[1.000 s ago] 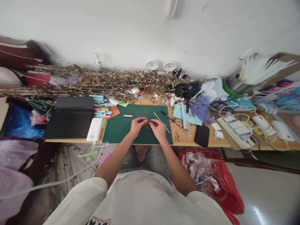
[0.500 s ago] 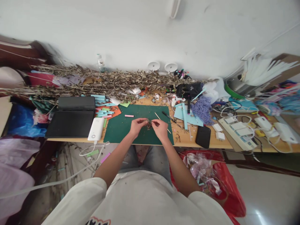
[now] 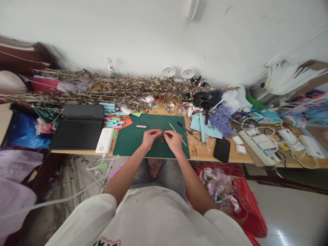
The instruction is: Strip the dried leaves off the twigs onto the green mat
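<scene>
Between the pinching fingertips of the left hand [image 3: 150,139] and right hand [image 3: 174,140], above the dark green rectangular cutting mat [image 3: 133,136], sits a small brown clump of dried plant matter [image 3: 162,137], crumbly and irregular; finer detail is indistinct.

a plain white wall [image 3: 143,37] with a few small marks stands behind a long light brown wooden table [image 3: 237,156]. the floor [image 3: 289,205] is pale and shiny, and a bright spot of light shines on it at the right, near a red bag [image 3: 252,208].
</scene>
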Tool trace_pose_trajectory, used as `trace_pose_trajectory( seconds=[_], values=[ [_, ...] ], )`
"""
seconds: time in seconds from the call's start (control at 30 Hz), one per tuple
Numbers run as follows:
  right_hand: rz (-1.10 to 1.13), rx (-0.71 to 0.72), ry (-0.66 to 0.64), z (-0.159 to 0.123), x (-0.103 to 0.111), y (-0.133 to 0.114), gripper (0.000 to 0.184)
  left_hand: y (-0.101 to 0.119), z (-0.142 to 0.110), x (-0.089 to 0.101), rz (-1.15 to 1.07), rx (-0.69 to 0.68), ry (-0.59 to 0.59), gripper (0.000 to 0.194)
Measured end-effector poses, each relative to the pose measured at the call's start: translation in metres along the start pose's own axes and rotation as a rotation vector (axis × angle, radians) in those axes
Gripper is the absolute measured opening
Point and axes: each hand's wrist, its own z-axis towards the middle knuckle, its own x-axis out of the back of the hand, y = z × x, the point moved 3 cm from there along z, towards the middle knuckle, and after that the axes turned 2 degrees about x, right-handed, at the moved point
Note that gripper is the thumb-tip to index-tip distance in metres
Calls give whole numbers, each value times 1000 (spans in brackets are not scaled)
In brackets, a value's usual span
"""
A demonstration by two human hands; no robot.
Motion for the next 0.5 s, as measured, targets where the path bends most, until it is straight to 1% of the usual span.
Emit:
trace_pose_trajectory(
  seconds=[0.1,0.23,0.4,0.43,0.5],
  values=[
    [29,-26,-37,-2,-4,-1,20,-3,-2,-1,-42,16,-15,40],
    [-21,-8,-28,-4,-8,-3,19,-5,-3,-4,-5,8,5,38],
    [-10,-27,100,-5,0,0,19,-1,-1,-1,0,-25,30,36],
    [5,-31,102,-4,2,1,19,-1,0,0,-14,-16,24,36],
    [33,-36,60,-4,3,2,19,-2,2,2,-53,6,4,39]
  ],
)
